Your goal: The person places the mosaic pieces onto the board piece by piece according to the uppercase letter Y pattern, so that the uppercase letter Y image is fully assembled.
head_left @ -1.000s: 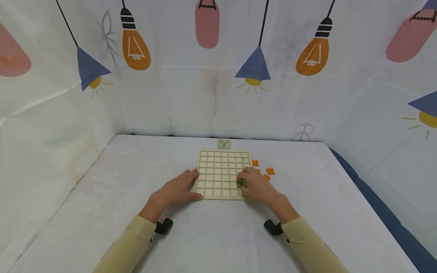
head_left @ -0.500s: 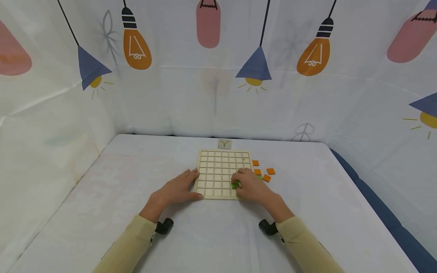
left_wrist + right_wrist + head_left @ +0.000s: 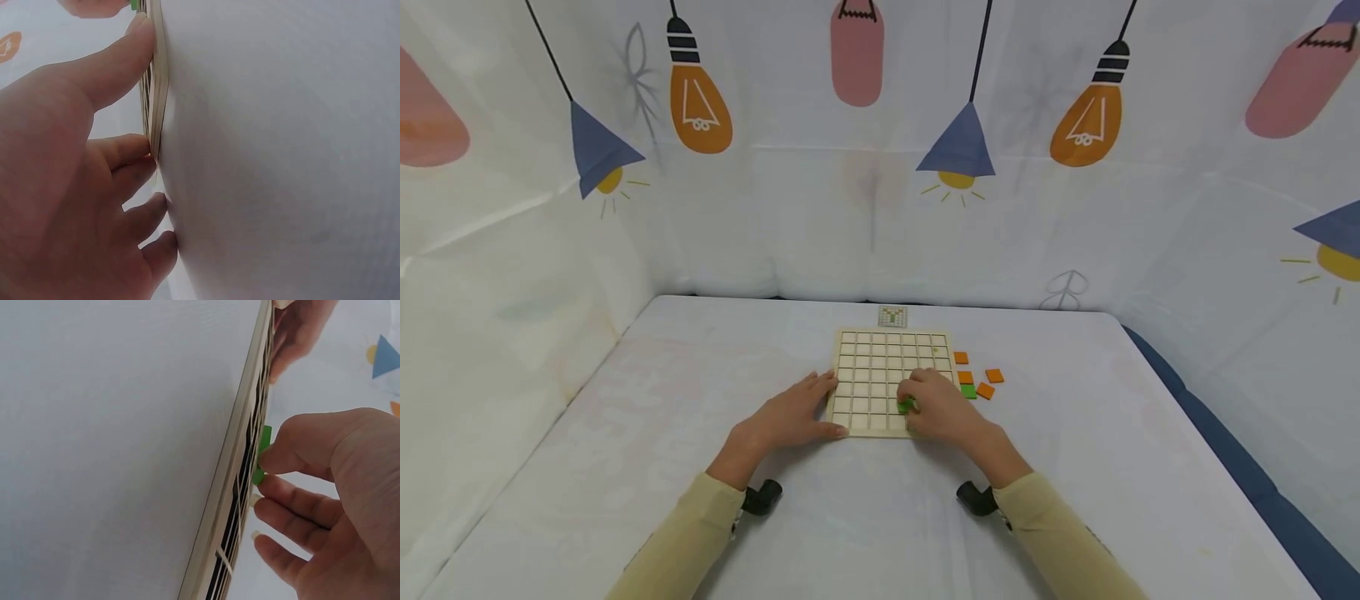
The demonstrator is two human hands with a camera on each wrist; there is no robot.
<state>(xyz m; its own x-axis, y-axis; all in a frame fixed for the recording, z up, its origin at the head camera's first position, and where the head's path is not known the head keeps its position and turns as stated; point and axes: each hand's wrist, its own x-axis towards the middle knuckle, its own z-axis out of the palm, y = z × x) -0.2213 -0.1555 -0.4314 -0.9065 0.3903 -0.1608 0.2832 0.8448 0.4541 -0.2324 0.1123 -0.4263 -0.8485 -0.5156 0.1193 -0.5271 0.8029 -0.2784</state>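
Note:
A pale wooden grid board [image 3: 868,375] lies on the white table, divided into square cells. My left hand [image 3: 786,414] rests against its left side, thumb at the near left corner, fingers extended. In the left wrist view the thumb [image 3: 128,59] touches the board's edge and the fingertips meet the edge and the table. My right hand [image 3: 947,410] pinches a green square tile [image 3: 904,407] low over the near middle cells. The right wrist view has this green tile [image 3: 266,439] between thumb and index finger, at the board's surface; whether it touches a cell cannot be told.
Several orange square tiles [image 3: 994,376] and a green tile [image 3: 968,391] lie right of the board. A small patterned card [image 3: 892,317] sits beyond its far edge. White printed fabric [image 3: 820,217] hangs behind the table.
My right hand has slid left across the near rows, carrying the green tile. The loose green tile on the right has come into view from behind it. My left hand stays put.

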